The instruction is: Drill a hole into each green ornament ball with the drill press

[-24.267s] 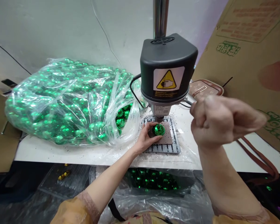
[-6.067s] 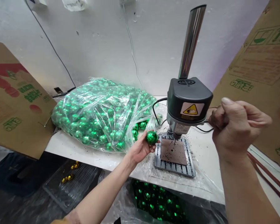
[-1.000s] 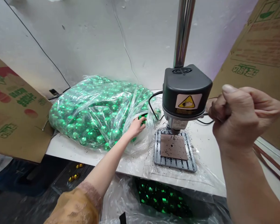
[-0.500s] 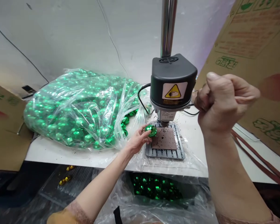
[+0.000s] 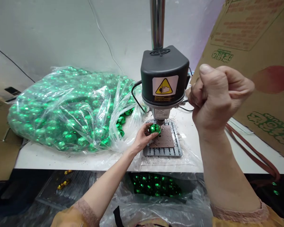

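I'm pinching the ball (image 5: 155,128) by its sides with my left hand (image 5: 142,138), leaving its top bare near the drill (image 5: 165,64), over the pad (image 5: 165,142); my right hand (image 5: 215,94) is forming a fist, perhaps bracing at the lever (image 5: 185,101).

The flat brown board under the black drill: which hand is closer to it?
Left: the left hand holds a shiny green faceted ball at the far left corner of the board; the closed right hand is raised off to its right.
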`<action>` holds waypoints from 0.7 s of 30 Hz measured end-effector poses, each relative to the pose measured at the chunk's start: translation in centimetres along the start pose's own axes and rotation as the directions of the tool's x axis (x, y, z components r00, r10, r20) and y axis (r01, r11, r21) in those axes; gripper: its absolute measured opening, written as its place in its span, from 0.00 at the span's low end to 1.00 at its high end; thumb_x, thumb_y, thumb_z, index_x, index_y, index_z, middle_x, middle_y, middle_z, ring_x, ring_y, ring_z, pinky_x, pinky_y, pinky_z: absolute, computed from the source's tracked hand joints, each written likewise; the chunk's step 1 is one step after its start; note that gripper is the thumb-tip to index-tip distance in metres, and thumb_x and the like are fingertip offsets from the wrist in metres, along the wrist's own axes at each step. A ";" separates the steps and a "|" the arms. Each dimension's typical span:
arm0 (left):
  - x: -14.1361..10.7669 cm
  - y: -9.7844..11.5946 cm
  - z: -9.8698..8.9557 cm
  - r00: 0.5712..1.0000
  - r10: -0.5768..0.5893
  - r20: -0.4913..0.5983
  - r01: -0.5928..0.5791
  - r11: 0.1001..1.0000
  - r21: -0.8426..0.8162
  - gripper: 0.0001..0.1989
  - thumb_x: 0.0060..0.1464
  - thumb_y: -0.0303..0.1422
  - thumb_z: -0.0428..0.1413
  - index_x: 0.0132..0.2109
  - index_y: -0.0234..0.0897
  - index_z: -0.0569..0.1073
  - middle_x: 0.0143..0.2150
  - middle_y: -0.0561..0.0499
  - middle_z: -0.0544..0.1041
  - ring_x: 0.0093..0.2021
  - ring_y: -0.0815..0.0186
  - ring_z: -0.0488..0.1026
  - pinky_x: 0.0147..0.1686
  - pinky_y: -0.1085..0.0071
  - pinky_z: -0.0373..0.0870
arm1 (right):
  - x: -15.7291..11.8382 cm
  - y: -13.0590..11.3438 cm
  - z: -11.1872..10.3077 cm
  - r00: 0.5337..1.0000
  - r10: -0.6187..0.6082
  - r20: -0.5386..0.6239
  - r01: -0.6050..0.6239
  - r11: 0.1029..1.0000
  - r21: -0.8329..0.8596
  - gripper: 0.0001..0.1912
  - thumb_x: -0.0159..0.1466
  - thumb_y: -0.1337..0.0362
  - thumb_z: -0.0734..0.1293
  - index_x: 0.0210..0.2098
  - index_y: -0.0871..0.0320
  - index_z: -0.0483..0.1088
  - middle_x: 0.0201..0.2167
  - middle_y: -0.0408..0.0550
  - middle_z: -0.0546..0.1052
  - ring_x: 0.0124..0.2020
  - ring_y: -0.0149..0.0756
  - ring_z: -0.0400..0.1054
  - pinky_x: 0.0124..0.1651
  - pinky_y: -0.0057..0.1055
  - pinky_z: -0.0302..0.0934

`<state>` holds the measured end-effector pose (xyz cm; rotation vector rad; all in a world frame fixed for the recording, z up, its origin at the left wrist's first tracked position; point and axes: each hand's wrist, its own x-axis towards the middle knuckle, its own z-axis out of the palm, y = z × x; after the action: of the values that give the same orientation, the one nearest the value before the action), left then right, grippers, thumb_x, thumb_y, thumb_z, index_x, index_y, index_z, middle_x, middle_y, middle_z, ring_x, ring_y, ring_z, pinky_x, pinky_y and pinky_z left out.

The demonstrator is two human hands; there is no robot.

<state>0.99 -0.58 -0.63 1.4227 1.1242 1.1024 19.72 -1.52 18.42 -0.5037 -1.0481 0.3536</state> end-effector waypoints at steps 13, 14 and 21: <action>-1.2 -1.0 1.2 0.982 0.188 -0.013 -0.173 0.927 0.334 0.29 0.47 0.38 0.75 0.56 0.43 0.79 0.53 0.45 0.77 0.56 0.52 0.75 0.58 0.55 0.74 | -0.6 -0.3 0.1 0.999 -0.040 -0.004 0.040 0.998 -0.057 0.25 0.68 0.68 0.66 0.19 0.57 0.51 0.14 0.35 0.55 0.17 0.18 0.48 0.24 0.28 0.43; -1.3 -1.0 1.3 0.980 0.200 0.014 -0.194 0.931 0.310 0.28 0.49 0.38 0.75 0.57 0.44 0.79 0.55 0.46 0.78 0.58 0.51 0.75 0.61 0.54 0.72 | -0.7 -0.4 0.1 0.999 -0.034 -0.002 0.033 0.997 -0.066 0.25 0.68 0.68 0.66 0.18 0.57 0.51 0.14 0.35 0.55 0.17 0.18 0.48 0.25 0.28 0.44; -1.3 -1.5 1.7 0.983 0.167 0.071 -0.178 0.964 0.197 0.29 0.51 0.37 0.73 0.58 0.42 0.76 0.56 0.44 0.80 0.59 0.50 0.75 0.63 0.51 0.69 | -0.5 -0.2 -0.1 0.999 -0.040 -0.006 0.040 0.998 -0.050 0.25 0.65 0.67 0.68 0.17 0.56 0.53 0.13 0.35 0.56 0.16 0.21 0.48 0.23 0.31 0.43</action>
<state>2.28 -2.01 -2.44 1.7279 1.1152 1.0864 19.55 -1.97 18.13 -0.5278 -1.0611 0.2904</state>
